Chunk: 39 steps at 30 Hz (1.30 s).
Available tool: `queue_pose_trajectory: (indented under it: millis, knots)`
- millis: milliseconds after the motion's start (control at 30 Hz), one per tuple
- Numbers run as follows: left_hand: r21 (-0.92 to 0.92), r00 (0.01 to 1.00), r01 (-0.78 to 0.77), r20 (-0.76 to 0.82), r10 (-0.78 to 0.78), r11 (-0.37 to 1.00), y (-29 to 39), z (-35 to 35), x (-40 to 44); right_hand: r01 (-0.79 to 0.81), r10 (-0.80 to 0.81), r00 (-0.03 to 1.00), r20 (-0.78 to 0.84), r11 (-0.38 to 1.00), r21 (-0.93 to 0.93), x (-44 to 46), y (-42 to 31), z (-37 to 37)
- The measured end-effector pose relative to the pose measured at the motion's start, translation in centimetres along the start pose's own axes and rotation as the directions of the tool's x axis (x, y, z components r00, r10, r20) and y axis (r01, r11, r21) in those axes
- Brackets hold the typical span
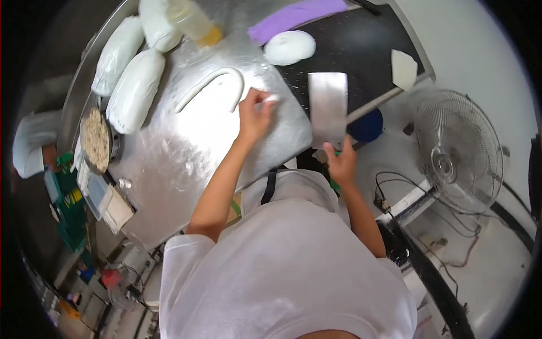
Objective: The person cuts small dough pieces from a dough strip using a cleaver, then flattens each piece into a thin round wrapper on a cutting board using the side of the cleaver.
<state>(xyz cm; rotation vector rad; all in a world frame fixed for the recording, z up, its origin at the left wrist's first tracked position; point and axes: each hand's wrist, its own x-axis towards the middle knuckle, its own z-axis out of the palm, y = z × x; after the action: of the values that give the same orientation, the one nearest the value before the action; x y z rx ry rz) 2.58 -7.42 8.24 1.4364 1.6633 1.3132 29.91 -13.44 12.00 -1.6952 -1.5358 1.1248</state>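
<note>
My left hand (255, 117) is closed above the metal table's near right corner, its fingertips pinching a small white piece (272, 98) that looks like dough. Just to its left, a rope of white dough (240, 85) lies bent in a hook shape on the shiny tabletop (158, 186). My right hand (342, 164) grips a cleaver (328, 104) by its lower end. The cleaver's broad rectangular blade points away from me, over the edge of the black board (361, 51). Its handle is mostly hidden by my fingers.
Several plastic-wrapped white rolls (135, 93) and a bottle with yellow liquid (195, 22) stand at the far left. A bowl of crumbly filling (95, 140) sits at the left edge. White discs (289, 47) and a purple strip (296, 18) lie by the board. A fan (458, 152) stands right.
</note>
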Motion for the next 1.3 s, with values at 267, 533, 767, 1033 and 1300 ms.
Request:
queue_pose_trajectory:
  millis: [267, 533, 767, 1033, 1300]
  knots:
    - [0.307, 0.510, -0.396, 0.857, -0.071, 0.866, 5.4, 18.5, 10.0, -0.389, 0.406, 0.869, -0.283, 0.914, 0.116, -3.0, 6.1, -11.5]
    - [0.472, 0.412, -0.563, 0.872, -0.265, 0.678, 6.5, 21.3, 13.2, -0.229, 0.336, 0.881, -0.332, 0.918, 0.323, 0.1, 10.0, -14.3]
    - [0.477, 0.623, -0.638, 0.781, 0.042, 0.604, 4.5, 25.1, 7.2, -0.012, 0.232, 0.925, -0.300, 0.808, 0.588, 17.0, 9.3, -18.1]
    - [0.462, 0.586, -0.566, 0.808, -0.061, 0.683, 6.3, 24.7, 7.7, -0.486, 0.483, 0.849, -0.213, 0.873, 0.044, 27.8, 10.3, -22.6]
    - [0.223, 0.637, -0.595, 0.716, 0.285, 0.772, 4.7, 24.8, 7.9, -0.368, 0.314, 0.851, -0.421, 0.928, -0.052, 22.6, 16.1, -17.2]
